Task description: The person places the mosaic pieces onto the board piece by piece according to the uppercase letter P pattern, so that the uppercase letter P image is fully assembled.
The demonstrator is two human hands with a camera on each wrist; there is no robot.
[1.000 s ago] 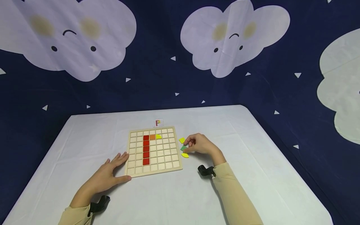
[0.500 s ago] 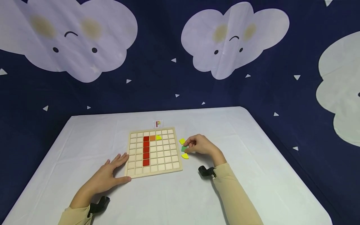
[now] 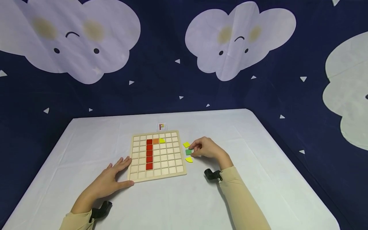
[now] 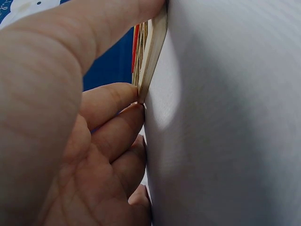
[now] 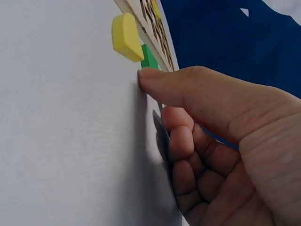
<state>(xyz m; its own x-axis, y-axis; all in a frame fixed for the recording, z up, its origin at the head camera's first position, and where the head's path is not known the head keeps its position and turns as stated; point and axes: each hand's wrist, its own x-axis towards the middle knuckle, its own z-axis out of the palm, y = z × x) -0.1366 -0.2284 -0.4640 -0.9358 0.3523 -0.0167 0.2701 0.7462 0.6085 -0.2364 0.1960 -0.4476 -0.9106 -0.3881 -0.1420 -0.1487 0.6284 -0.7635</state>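
A square wooden grid board (image 3: 164, 157) lies on the table. Seated in its cells are a column of red tiles (image 3: 149, 153), one orange tile (image 3: 156, 141) and a yellow rounded tile (image 3: 162, 140). My left hand (image 3: 104, 180) rests at the board's left side, fingers extended against the edge and thumb at the near corner. Right of the board, my right hand (image 3: 208, 148) has its thumb tip and index finger right beside a green tile (image 3: 188, 152). A yellow square tile (image 3: 186, 144) lies beyond it, a yellow quarter-round tile (image 5: 126, 37) nearer.
A small printed pattern card (image 3: 162, 126) lies behind the board, on the white-covered table (image 3: 253, 159). Dark blue cloth with clouds (image 3: 161, 80) hangs behind. Black wrist cameras (image 3: 212, 174) are strapped at both sleeves.
The green tile has turned, its sides now lined up more with the board. My right hand has drawn back slightly to the right, baring more of the tile. My left hand stays put.
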